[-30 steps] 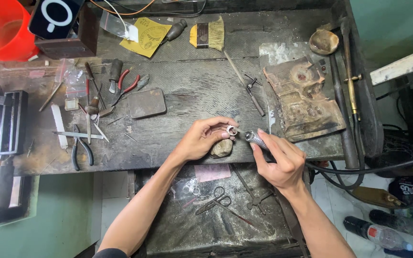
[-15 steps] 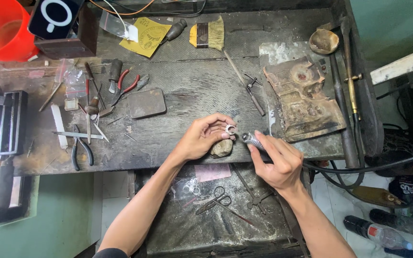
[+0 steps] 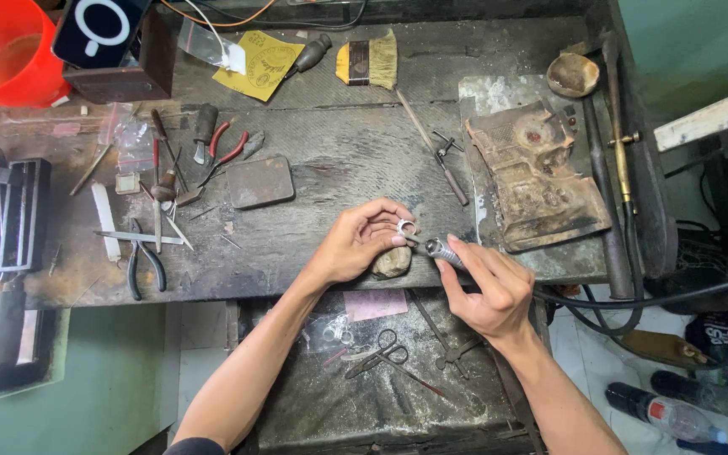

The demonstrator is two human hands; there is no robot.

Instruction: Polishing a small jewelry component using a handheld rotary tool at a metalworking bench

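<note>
Ring [image 3: 406, 227], small and silver: pinched between thumb and fingertips of left hand [image 3: 362, 243], just above the front edge of the table [image 3: 339, 160], over a rounded wooden peg [image 3: 392, 263]. Right hand [image 3: 489, 282] closed around a metal rotary handpiece [image 3: 441, 251], tip at the ring. Scissors [image 3: 378, 353] lie in the tray below. Pliers [image 3: 141, 259] well to the left.

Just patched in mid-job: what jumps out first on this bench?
At the bench's front edge, the left hand pinches a small silver ring while the right hand points a rotary handpiece at it, above a wooden peg. An orange bucket glows in the far left corner. Pliers and files lie scattered on the left, and a worn soldering block sits on the right.
</note>
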